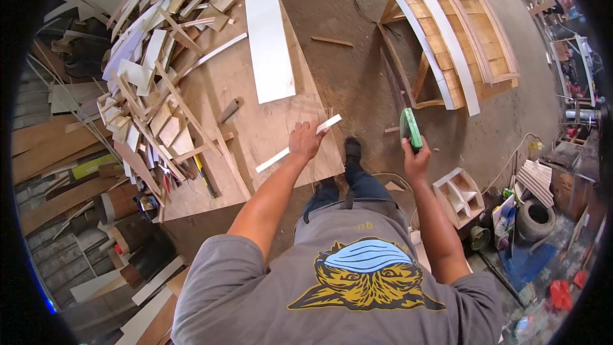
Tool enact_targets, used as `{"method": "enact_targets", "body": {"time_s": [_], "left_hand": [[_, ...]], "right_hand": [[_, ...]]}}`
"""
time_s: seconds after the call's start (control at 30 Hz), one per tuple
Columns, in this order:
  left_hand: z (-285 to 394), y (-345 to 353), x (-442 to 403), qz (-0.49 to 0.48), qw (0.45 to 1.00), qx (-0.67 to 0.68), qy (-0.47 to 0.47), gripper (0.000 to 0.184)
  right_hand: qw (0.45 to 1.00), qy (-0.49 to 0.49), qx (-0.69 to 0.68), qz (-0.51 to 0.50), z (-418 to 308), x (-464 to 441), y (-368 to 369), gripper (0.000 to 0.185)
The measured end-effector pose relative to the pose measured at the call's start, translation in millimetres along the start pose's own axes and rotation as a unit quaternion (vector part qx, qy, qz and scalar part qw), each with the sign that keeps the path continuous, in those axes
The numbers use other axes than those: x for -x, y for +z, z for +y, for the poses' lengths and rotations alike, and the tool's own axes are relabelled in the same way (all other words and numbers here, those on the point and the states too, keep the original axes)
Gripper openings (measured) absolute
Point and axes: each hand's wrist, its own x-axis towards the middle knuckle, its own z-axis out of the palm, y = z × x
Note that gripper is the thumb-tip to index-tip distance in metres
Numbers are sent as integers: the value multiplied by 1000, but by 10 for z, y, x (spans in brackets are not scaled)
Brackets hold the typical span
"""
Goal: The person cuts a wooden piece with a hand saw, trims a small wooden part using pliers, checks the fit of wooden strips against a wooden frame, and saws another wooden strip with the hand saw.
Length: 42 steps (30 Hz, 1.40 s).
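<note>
My left hand (305, 140) is closed around a narrow white strip (273, 160) near the front edge of the plywood table (255, 128). The strip slants across the table's corner, with both ends showing past the hand. Out to the right, over the floor, my right hand (416, 156) grips a green tool (412, 129) that points upward; its exact kind is unclear. A wide white board (267, 45) lies on the table beyond my left hand.
Wood offcuts (153, 83) pile up on the table's left side, near a yellow tool (205, 177). A curved slatted wooden frame (453, 38) stands on the floor at the right. Nearer are a small compartmented wooden piece (458, 197) and a tire (535, 219).
</note>
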Motion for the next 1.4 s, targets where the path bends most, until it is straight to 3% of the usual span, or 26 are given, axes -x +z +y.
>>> {"method": "enact_targets", "body": {"time_s": [0.2,0.33,0.43,0.57,0.73,0.83,0.93,1.23,1.4], "left_hand": [[-281,259,232,-10,997,-24,78,29],[-335,367,227,48,987,-47,144,29],[-335,374,212,53,985,-42,158,34],[-260,292,210,65,985,-21,161,40],[-201,373,87,65,992,-2,109,45],[-70,423,-27,158,987,31,-25,54],[8,587,-159,157,980,14,-119,65],[194,570,-407,92,968,22,-233,80],[165,554,-297,78,977,8,-196,80]], "right_hand": [[999,54,5,8,75,708,-23,26],[998,50,40,23,23,1102,0,27],[993,110,24,21,-170,1309,4,18],[995,64,59,45,-92,1521,22,19],[998,38,50,-2,-370,1621,-9,23],[999,-8,43,-16,-367,1649,11,22],[999,-8,14,-39,-449,1682,59,23],[995,-15,-38,-94,-588,1604,-50,24],[991,-31,-23,-125,-719,1532,-163,26]]}}
